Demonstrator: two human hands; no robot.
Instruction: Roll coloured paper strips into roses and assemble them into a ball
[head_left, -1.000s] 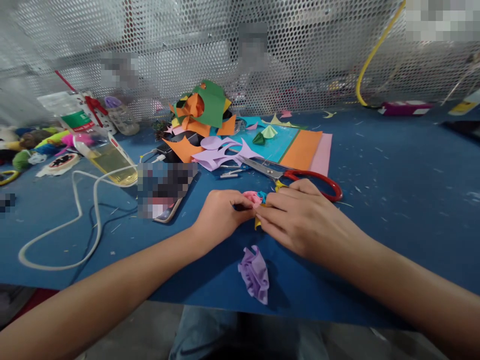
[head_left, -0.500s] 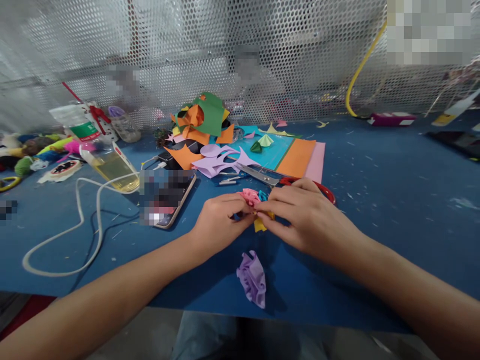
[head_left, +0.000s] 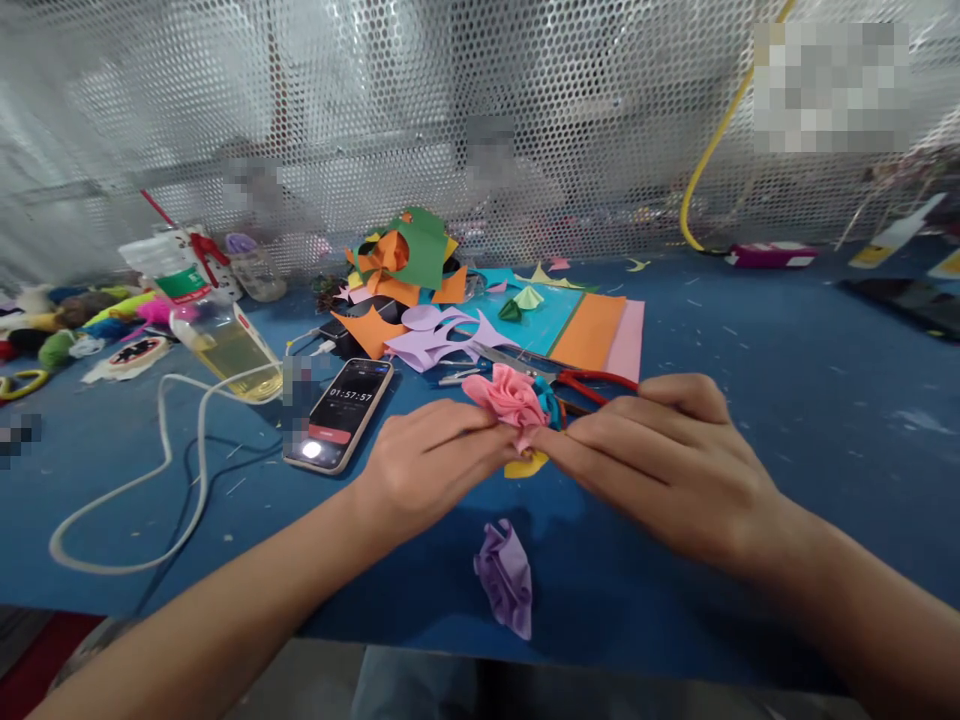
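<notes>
Between the left hand (head_left: 416, 462) and right hand (head_left: 667, 465), a pink ruffled piece (head_left: 514, 393) is held, pinched at its base by both. Uneven finger pressure could loosen its folds; scissors (head_left: 604, 377) just beyond, on the blue table (head_left: 750, 390), could snag it.

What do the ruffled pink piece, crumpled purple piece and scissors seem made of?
Pink piece: matte, perhaps felt or foam, given soft folds. Purple piece: likely similar; matte, rounded creases. Scissors: grey blades' sheen suggests metal; smooth red handles, possibly plastic.
</notes>
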